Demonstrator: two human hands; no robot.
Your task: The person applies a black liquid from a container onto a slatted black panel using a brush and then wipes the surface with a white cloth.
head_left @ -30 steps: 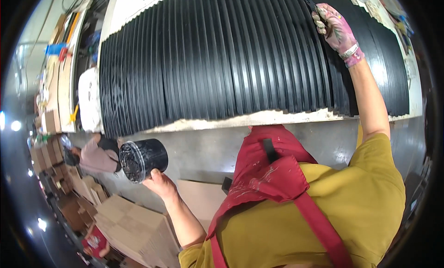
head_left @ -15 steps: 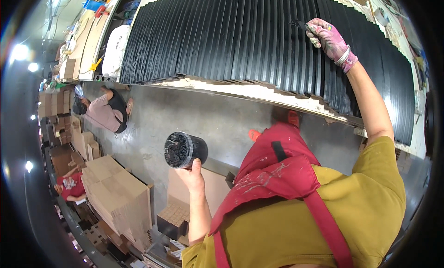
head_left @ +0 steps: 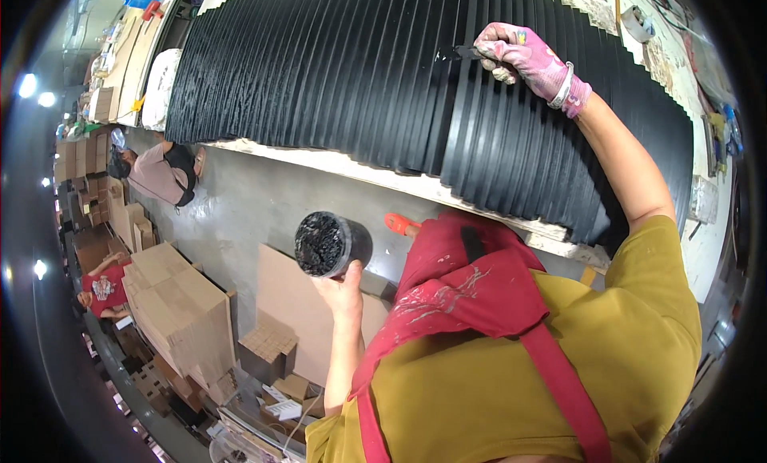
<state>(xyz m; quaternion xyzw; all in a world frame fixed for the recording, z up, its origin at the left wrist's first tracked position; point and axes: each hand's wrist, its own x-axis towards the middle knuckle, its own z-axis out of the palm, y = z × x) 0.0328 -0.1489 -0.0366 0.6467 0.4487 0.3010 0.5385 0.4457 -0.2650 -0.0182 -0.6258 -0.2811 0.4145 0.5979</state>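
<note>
A round tub (head_left: 351,243) with black paste coating its inside is gripped from below by my bare left hand (head_left: 343,294). It is tilted, its mouth facing left. My right hand (head_left: 531,62), in a stained pink glove, is closed around a small dark tool (head_left: 459,54) with a flat, black-smeared end; I cannot tell if it is a brush or a spatula. That end is over the long black strips (head_left: 319,79), which lie side by side in a dense row. Those at the left look wet and rippled; those under my right hand look smoother.
The strips rest on a pale-stained table (head_left: 359,166). Stacked cardboard (head_left: 180,303) and a cardboard sheet (head_left: 292,303) stand at lower left. One person (head_left: 164,174) crouches on the floor, another in a red shirt (head_left: 108,287) is farther off. A white cup (head_left: 637,23) stands at the far right.
My right hand has moved left across the strips with the tool. The tub sits slightly farther right and higher in view. The camera view has shifted, so the background moved left.
</note>
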